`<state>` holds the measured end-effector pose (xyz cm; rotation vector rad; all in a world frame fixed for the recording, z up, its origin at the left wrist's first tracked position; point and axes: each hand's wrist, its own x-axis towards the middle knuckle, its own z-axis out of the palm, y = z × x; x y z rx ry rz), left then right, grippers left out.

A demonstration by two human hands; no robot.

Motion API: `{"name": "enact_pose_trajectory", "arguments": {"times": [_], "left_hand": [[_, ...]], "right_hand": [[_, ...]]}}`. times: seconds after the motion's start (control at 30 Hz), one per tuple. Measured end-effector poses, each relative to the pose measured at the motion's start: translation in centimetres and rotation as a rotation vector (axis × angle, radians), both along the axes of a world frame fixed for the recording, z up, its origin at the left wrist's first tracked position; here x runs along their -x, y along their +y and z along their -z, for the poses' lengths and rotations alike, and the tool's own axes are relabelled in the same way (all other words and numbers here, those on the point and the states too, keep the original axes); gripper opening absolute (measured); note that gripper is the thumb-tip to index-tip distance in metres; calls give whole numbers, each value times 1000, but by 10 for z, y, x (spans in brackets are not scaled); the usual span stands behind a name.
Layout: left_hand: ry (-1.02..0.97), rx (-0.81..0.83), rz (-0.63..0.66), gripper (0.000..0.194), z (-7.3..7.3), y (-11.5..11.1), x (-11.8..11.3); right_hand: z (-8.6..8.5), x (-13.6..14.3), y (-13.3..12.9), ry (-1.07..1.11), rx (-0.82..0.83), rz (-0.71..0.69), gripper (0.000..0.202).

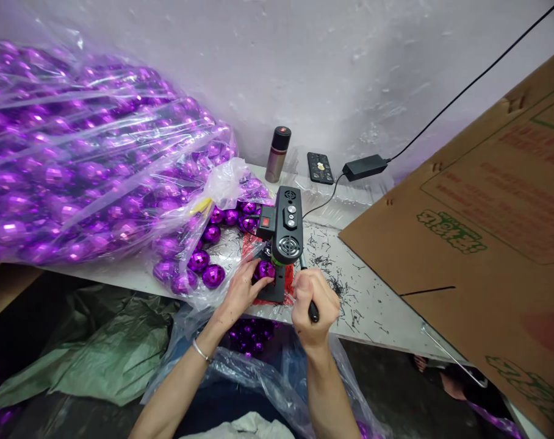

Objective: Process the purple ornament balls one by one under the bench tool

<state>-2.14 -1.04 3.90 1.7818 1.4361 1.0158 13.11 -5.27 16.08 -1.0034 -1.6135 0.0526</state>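
My left hand [244,281] has its fingers around a shiny purple ball ornament [265,270], held under the head of a small black bench press machine [290,222]. The machine has round vents, silver buttons and a red switch [266,222] on its side. My right hand [316,302] is closed around the machine's lever handle [313,311], whose black end sticks out below the fist. Several loose purple balls [213,275] lie to the left of my left hand, beside the mouth of a clear bag. The machine head hides the top of the held ball.
A huge clear bag of purple balls [89,164] fills the left side. Behind the machine stand a spray can [277,153], a phone [320,167] and a power adapter [365,167]. A cardboard box [478,244] leans in from the right. Black bits [336,283] litter the table; more balls [249,335] lie below its edge.
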Motion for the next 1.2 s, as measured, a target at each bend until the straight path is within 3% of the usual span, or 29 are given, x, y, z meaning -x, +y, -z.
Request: {"name": "enact_pose_trajectory", "arguments": {"times": [0.13,0.3,0.43,0.73,0.93,1.2], "left_hand": [[-253,165,-66,54,4,9,5],[-506,304,-43,51,13,15,12],[-421,251,-48,50,14,13,12],[104,-81,-75,44,-2,4,-4],[-23,-92,-36,52,14,1,-22],[-133,-14,-60,60,27,-4,-24]], "right_hand": [[2,0,0,-9,-5,3,28],[4,0,0,-2,-15,5,28],[5,0,0,0,-16,9,28],[5,-1,-2,-10,-3,7,27],[5,0,-2,-5,-1,16,27],[13,-2,-3,-20,-17,25,28]]}}
